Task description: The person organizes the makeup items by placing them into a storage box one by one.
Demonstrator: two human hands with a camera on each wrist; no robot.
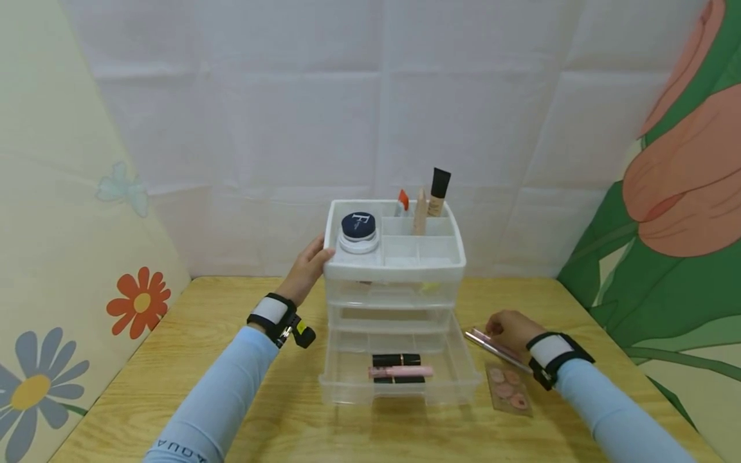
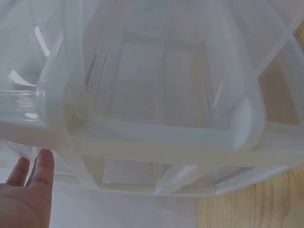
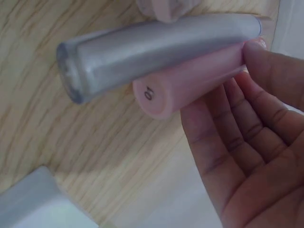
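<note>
A white plastic drawer organizer (image 1: 396, 275) stands on the table, its bottom drawer (image 1: 341, 391) pulled out. My left hand (image 1: 303, 273) rests against the organizer's left side, thumb at the top rim; straight fingers (image 2: 43, 178) show beside the frame in the left wrist view. To the right of the drawer, my right hand (image 1: 515, 331) pinches a pink lip gloss tube (image 3: 204, 78) between thumb and fingers, with "01" on its end. Alongside it lies a silvery tube with clear ends (image 3: 156, 52). Inside the drawer are a pink tube (image 1: 402, 371) and black tubes (image 1: 396, 359).
A flat card of round pink pans (image 1: 508, 389) lies right of the drawer. The organizer's top holds a dark-lidded round compact (image 1: 358, 226), a black-capped foundation tube (image 1: 439, 190), a beige tube (image 1: 419, 215) and a red-tipped item (image 1: 403, 200). A white cloth (image 1: 278, 128) hangs behind.
</note>
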